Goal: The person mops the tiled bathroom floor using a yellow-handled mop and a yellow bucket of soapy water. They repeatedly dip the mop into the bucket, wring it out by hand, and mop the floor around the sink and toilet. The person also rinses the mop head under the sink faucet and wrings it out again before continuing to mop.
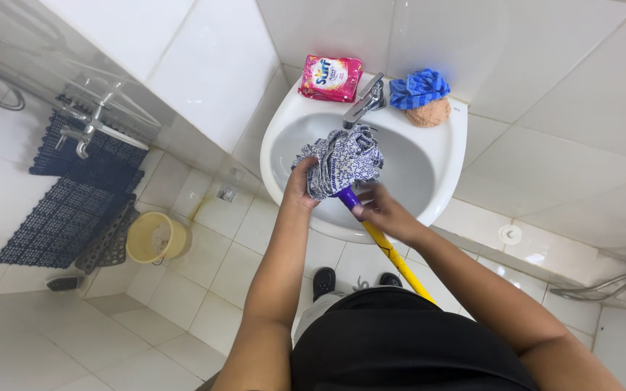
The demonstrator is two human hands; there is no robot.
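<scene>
My left hand (301, 190) clutches the soggy, floppy mop head (342, 163) over the sink (440, 181); my right hand (377, 210) grips its stiff handle (393, 253), likely the firmest hold.

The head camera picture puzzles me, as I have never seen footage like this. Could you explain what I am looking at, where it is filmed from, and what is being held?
It is filmed from a camera on a person's head, looking down at their own bare arms in a tiled bathroom. The left hand grips the mop head, a patterned cloth bundle, over the white sink below the tap. The right hand holds the mop's purple collar above its yellow handle. On the rim lie a pink detergent packet and a blue and orange cloth. A yellow bucket stands on the floor.
</scene>
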